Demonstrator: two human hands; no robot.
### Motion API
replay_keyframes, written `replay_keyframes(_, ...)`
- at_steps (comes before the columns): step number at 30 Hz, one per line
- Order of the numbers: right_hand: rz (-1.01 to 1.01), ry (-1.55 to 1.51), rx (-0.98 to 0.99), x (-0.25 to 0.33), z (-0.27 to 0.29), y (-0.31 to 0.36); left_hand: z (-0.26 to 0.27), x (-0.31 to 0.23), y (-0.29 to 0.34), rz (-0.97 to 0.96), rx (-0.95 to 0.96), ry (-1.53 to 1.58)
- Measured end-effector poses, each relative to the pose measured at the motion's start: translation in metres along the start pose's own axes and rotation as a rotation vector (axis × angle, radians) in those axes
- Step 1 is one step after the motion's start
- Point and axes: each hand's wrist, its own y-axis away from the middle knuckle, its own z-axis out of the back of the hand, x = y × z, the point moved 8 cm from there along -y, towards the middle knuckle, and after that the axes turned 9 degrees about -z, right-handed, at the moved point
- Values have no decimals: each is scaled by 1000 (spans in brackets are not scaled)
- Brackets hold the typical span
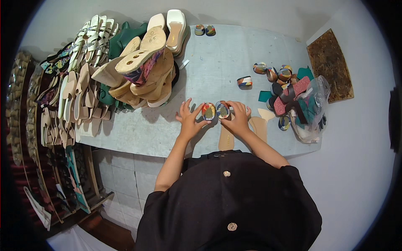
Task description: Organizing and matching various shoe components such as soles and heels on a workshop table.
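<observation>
My left hand point(191, 122) pinches a shoe heel point(204, 109) covered in red, yellow and blue patterned material, between thumb and fingers. Beside it, my right hand point(238, 120) grips a matching heel point(219, 106), bluer on the side that shows. Both heels are held upright, side by side above the table, with their olive-toned ends facing me. Below my right hand lies a tan insole point(226, 141). A second tan insole point(260, 126) is partly hidden by my right forearm.
Similar patterned heels point(244, 82) lie at the back and right of the table point(209, 62). A clear plastic bag point(314, 121) with pink and green pieces sits on the right. Wooden-soled shoes point(148, 62) and sandals are heaped at left. A brown board point(331, 65) leans against the wall.
</observation>
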Motion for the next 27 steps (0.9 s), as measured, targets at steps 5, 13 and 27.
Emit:
replay_keyframes(5,140,-44,-197,32,41,-4,32,-35,-22,-34,-58,-50)
replay_keyframes(13,204,-65,-255,63,83,-15,67,-68,-46,-110,-128,-85)
replay_keyframes(27,103,-89,-209,49,72,-103,41,-31,-120,-29,-77,12)
